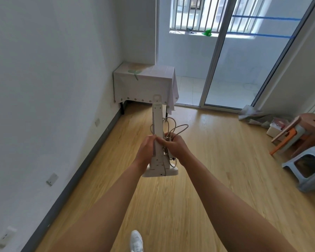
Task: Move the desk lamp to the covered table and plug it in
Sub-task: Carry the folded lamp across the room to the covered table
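Observation:
A white folded desk lamp (157, 117) is held upright in the air in front of me, its flat base (160, 172) toward me. My left hand (146, 150) grips the lamp's stem from the left. My right hand (175, 147) holds the stem's right side together with the bundled grey cord (173, 128), which loops out above the fingers. The covered table (144, 79), draped in a white cloth, stands in the far left corner, beyond the lamp.
Wall sockets (52, 179) (97, 122) sit low on the left wall above a dark skirting. A sliding glass door (231, 70) is right of the table. Stacked plastic stools (305, 160) and clutter line the right side. My white shoe (136, 240) is on the wood floor.

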The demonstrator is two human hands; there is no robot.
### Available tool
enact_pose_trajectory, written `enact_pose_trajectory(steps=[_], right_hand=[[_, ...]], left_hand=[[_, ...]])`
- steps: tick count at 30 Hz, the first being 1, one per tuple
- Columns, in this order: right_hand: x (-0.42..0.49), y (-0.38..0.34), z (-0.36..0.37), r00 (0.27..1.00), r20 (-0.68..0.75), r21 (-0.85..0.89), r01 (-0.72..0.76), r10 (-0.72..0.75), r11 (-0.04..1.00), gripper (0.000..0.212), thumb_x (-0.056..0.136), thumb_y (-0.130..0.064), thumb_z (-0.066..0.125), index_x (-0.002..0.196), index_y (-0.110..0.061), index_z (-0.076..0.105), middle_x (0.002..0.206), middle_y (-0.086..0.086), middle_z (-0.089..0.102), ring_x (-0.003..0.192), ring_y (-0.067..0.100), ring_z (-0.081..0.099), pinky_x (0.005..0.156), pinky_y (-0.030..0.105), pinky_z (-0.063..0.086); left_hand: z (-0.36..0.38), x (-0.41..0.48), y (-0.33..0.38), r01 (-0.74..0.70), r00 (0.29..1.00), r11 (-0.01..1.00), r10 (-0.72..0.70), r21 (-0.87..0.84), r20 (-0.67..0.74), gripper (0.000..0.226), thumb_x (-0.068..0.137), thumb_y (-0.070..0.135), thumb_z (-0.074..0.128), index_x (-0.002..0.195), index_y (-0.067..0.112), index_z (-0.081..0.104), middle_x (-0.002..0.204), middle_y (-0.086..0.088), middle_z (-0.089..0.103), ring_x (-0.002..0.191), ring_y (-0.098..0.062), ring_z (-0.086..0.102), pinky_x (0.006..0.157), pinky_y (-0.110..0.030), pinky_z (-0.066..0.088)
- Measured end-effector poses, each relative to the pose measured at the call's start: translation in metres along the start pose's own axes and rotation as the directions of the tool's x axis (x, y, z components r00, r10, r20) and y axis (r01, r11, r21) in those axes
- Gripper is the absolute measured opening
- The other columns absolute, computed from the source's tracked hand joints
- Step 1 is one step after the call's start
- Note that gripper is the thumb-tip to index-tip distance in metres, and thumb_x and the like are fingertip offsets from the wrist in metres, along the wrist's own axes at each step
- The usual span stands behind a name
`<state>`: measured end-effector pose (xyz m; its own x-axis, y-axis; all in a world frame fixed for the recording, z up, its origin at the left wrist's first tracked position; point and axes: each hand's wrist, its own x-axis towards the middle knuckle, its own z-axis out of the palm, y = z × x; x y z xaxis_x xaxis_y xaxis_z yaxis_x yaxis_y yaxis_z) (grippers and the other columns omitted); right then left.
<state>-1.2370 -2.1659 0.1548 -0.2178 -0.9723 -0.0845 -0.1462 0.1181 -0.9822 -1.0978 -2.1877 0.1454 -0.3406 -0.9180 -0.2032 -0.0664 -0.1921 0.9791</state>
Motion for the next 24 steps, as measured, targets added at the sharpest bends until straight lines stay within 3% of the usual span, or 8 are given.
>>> enact_pose_trajectory(steps=[13,16,24], right_hand=[[0.206,-0.031,0.049,0.998,-0.06,-0.007,-0.02,0.02,1.0,0.013,0.089,-0.031,0.078,0.09,-0.022,0.07,0.076,-0.007,0.075,0.066,0.0,0.072,0.057,0.014,0.053],[0.241,-0.037,0.064,0.998,-0.068,0.002,-0.011,0.011,1.0,0.013,0.089,-0.032,0.078,0.091,-0.022,0.071,0.082,-0.003,0.076,0.071,0.003,0.074,0.06,0.015,0.054],[0.328,-0.046,0.082,0.998,-0.055,0.005,-0.023,0.023,1.0,0.012,0.09,-0.032,0.078,0.09,-0.023,0.069,0.077,-0.007,0.074,0.067,0.0,0.072,0.058,0.013,0.053]], left_hand=[[-0.082,0.205,0.04,0.027,0.998,1.0,-0.027,0.008,0.053,0.05,0.105,0.051,0.042,0.125,0.011,0.064,0.123,-0.026,0.066,0.114,-0.045,0.066,0.099,-0.06,0.055],[-0.103,0.241,0.049,0.016,0.999,0.999,-0.017,0.039,0.046,0.047,0.105,0.052,0.042,0.124,0.015,0.064,0.121,-0.024,0.066,0.113,-0.044,0.066,0.102,-0.065,0.053],[-0.134,0.318,0.068,-0.005,0.999,0.999,0.004,0.043,0.039,0.054,0.098,0.058,0.042,0.12,0.013,0.063,0.12,-0.024,0.064,0.111,-0.043,0.067,0.099,-0.06,0.056]])
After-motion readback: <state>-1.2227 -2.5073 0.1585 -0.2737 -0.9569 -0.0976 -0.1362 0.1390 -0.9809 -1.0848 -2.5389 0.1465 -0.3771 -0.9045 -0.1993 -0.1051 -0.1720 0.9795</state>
